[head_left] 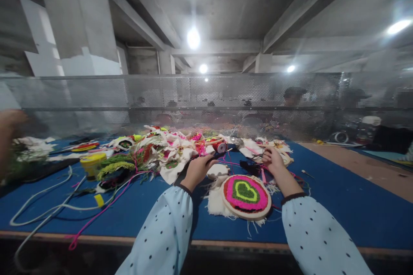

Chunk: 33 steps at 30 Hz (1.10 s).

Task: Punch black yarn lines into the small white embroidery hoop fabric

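A round wooden hoop (247,195) lies on the blue table (338,197) in front of me, holding white cloth tufted with a pink, green and red heart. My left hand (198,169) reaches past the hoop's left side and is closed around a slim dark tool (217,154) that points toward a red yarn spool (221,146). My right hand (273,160) is beyond the hoop's right side, fingers curled over pink yarn (263,175) and a dark tangle (250,166). What it grips is unclear. Both my sleeves are pale blue with dark dots.
A heap of tufted cloth pieces (167,150) and loose yarn covers the table's middle. A yellow jar (92,164) and white cords (41,206) lie at left. A perforated mesh screen (206,99) runs along the far edge, with people seated behind it. Another person's hand (8,131) shows at far left.
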Each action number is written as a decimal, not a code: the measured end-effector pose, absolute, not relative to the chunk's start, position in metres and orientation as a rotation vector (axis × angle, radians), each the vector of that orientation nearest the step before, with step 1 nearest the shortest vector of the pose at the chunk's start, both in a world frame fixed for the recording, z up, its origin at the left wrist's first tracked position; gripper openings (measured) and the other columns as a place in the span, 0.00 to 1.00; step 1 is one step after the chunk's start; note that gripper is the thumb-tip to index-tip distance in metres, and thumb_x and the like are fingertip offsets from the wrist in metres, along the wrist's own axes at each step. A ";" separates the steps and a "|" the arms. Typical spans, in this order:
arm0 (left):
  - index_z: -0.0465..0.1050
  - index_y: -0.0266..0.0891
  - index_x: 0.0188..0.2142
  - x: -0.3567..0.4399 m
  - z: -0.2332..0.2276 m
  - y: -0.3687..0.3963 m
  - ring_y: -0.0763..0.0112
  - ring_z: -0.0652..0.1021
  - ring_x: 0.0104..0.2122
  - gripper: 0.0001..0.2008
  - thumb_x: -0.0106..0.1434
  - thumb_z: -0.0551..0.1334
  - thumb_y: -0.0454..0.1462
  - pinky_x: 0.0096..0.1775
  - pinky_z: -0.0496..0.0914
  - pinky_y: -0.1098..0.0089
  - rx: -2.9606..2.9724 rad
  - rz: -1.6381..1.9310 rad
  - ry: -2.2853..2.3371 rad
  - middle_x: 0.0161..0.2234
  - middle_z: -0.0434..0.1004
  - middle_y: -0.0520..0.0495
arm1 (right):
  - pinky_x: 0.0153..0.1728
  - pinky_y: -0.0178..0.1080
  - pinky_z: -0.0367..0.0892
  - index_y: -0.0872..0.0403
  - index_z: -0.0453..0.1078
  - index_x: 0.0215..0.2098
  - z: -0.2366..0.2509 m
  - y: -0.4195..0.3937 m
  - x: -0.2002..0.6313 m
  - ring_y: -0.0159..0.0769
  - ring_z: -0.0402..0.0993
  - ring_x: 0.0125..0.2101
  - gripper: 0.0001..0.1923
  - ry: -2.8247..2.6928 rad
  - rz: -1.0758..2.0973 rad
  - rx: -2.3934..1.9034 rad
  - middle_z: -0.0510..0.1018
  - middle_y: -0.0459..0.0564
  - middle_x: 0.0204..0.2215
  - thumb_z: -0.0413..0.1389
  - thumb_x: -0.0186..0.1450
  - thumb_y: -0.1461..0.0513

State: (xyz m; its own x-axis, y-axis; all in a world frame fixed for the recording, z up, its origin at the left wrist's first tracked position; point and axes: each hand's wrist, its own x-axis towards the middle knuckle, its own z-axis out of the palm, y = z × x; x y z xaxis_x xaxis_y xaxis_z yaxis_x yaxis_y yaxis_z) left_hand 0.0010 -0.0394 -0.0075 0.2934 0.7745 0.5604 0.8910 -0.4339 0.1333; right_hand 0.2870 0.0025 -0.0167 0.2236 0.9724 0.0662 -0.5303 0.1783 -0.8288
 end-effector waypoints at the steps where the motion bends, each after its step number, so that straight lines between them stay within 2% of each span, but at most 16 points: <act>1: 0.72 0.46 0.42 0.001 -0.007 -0.039 0.68 0.76 0.33 0.17 0.62 0.51 0.49 0.30 0.62 0.75 -2.354 -0.833 -1.543 0.33 0.78 0.48 | 0.08 0.26 0.44 0.52 0.50 0.20 -0.016 0.003 0.294 0.19 0.40 0.08 0.14 -0.642 1.160 -0.801 0.46 0.33 0.08 0.54 0.54 0.62; 5: 0.72 0.45 0.43 0.001 -0.009 -0.038 0.68 0.77 0.34 0.17 0.63 0.51 0.48 0.31 0.62 0.75 -2.435 -0.787 -1.475 0.35 0.78 0.47 | 0.08 0.25 0.46 0.53 0.49 0.19 -0.019 0.007 0.306 0.19 0.43 0.07 0.15 -0.548 1.114 -0.857 0.49 0.34 0.08 0.54 0.55 0.63; 10: 0.72 0.45 0.43 -0.001 -0.009 -0.037 0.66 0.77 0.33 0.18 0.63 0.50 0.48 0.31 0.63 0.74 -2.386 -0.801 -1.487 0.34 0.78 0.46 | 0.11 0.26 0.58 0.53 0.59 0.26 -0.025 0.009 0.287 0.20 0.57 0.10 0.06 -0.547 1.101 -0.886 0.67 0.39 0.16 0.54 0.54 0.65; 13: 0.72 0.45 0.43 -0.001 -0.010 -0.037 0.65 0.77 0.33 0.18 0.63 0.50 0.48 0.31 0.63 0.74 -2.399 -0.820 -1.469 0.35 0.78 0.46 | 0.18 0.29 0.66 0.51 0.61 0.34 -0.025 0.001 0.262 0.25 0.68 0.17 0.11 -0.710 1.174 -0.776 0.71 0.41 0.24 0.57 0.53 0.63; 16: 0.73 0.44 0.42 0.002 -0.011 -0.037 0.66 0.77 0.33 0.17 0.63 0.50 0.47 0.31 0.63 0.75 -2.448 -0.796 -1.447 0.34 0.78 0.46 | 0.21 0.31 0.67 0.48 0.61 0.41 -0.022 -0.016 0.231 0.29 0.72 0.24 0.16 -0.936 1.371 -0.662 0.72 0.44 0.33 0.57 0.55 0.57; 19: 0.73 0.44 0.42 0.003 -0.012 -0.037 0.68 0.77 0.32 0.17 0.63 0.51 0.47 0.30 0.62 0.75 -2.473 -0.771 -1.445 0.33 0.78 0.46 | 0.18 0.31 0.64 0.48 0.58 0.47 -0.019 -0.033 0.209 0.30 0.72 0.24 0.21 -1.226 1.688 -0.602 0.72 0.48 0.36 0.51 0.59 0.48; 21: 0.73 0.43 0.42 0.003 -0.011 -0.037 0.67 0.76 0.32 0.18 0.63 0.50 0.47 0.30 0.62 0.75 -2.468 -0.772 -1.444 0.33 0.78 0.46 | 0.17 0.31 0.62 0.50 0.60 0.46 -0.019 -0.040 0.203 0.30 0.70 0.21 0.23 -1.374 1.838 -0.628 0.72 0.47 0.31 0.48 0.60 0.45; 23: 0.73 0.43 0.42 0.002 -0.011 -0.038 0.67 0.76 0.32 0.18 0.63 0.50 0.47 0.30 0.62 0.75 -2.461 -0.791 -1.444 0.33 0.78 0.46 | 0.15 0.29 0.58 0.55 0.63 0.41 -0.021 -0.042 0.203 0.26 0.64 0.16 0.23 -1.475 1.886 -0.679 0.68 0.43 0.22 0.50 0.59 0.45; 25: 0.73 0.44 0.42 0.002 -0.010 -0.038 0.67 0.76 0.32 0.17 0.63 0.51 0.47 0.31 0.63 0.75 -2.456 -0.811 -1.461 0.34 0.78 0.46 | 0.14 0.27 0.51 0.57 0.64 0.33 -0.024 -0.037 0.207 0.21 0.54 0.12 0.19 -1.494 1.841 -0.722 0.59 0.37 0.15 0.55 0.57 0.49; 28: 0.73 0.45 0.42 0.002 -0.012 -0.036 0.68 0.76 0.33 0.17 0.62 0.52 0.48 0.32 0.63 0.75 -2.469 -0.810 -1.485 0.33 0.78 0.47 | 0.12 0.26 0.41 0.56 0.60 0.25 -0.028 -0.025 0.215 0.18 0.44 0.11 0.16 -1.369 1.694 -0.756 0.50 0.33 0.12 0.58 0.55 0.53; 33: 0.73 0.43 0.42 0.003 -0.016 -0.035 0.67 0.76 0.33 0.18 0.62 0.52 0.48 0.31 0.62 0.74 -2.525 -0.762 -1.446 0.32 0.78 0.46 | 0.11 0.27 0.39 0.54 0.54 0.21 -0.029 -0.007 0.228 0.20 0.42 0.10 0.16 -1.166 1.468 -0.832 0.50 0.34 0.10 0.56 0.54 0.54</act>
State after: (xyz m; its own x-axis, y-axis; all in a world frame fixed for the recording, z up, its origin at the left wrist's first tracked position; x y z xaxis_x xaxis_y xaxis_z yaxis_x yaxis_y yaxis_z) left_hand 0.0032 -0.0353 -0.0155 0.4121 0.7697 0.4875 0.8371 -0.5311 0.1308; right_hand 0.2281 -0.0071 -0.0292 -0.2213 0.9720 0.0795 -0.2974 0.0104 -0.9547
